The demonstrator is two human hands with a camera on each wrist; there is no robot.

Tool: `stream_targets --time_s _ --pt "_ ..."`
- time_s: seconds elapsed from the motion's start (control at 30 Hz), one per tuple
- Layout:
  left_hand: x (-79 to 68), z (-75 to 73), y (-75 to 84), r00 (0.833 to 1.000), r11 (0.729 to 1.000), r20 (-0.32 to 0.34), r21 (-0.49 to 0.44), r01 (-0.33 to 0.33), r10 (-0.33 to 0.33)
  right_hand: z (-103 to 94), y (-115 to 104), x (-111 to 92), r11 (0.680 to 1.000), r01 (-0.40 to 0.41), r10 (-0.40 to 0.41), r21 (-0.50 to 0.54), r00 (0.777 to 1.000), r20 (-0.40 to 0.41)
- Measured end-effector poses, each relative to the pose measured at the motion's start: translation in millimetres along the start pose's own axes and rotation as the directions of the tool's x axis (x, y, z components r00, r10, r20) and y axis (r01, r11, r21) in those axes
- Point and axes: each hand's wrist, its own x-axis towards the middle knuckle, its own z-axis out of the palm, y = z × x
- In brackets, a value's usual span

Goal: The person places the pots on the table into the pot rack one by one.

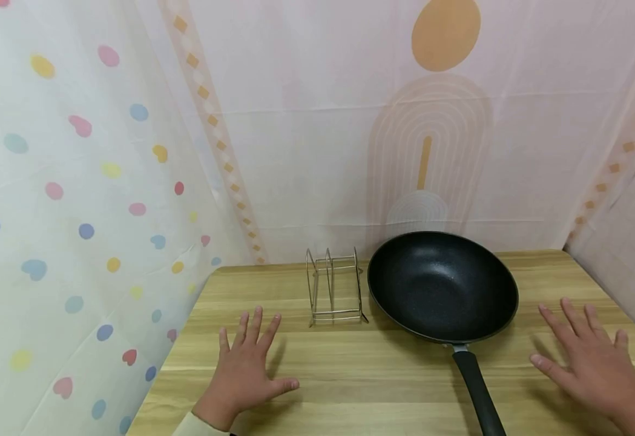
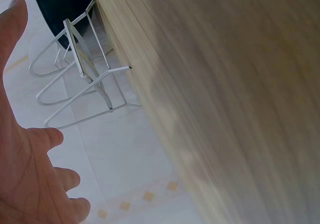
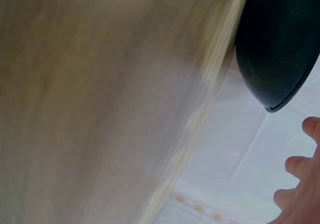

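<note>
While the left hand [image 1: 246,370] and right hand [image 1: 595,362] hold their fingers [image 1: 254,330] wide, gripping nothing, I'd judge grasping unbegun, the next move needing the frying pan's [image 1: 442,290] handle [image 1: 477,390].

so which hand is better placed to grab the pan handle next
Probably the right hand: it is open and closer to the handle, while the left hand is farther off, nearer the wire rack.
</note>
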Motion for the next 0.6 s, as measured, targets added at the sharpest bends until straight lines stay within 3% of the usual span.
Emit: stream_targets --time_s 0.27,0.6 --pt "0.1 -2.5 2.0 1.000 0.999 0.021 -0.035 0.000 0.001 -3.8 -3 -1 0.996 0.022 -0.020 0.084 0.999 -0.026" --pt "1.6 0.5 5.6 0.999 0.986 0.047 -0.164 -0.011 0.019 -7.5 -13 -1 0.983 0.007 -0.001 0.184 0.999 -0.036"
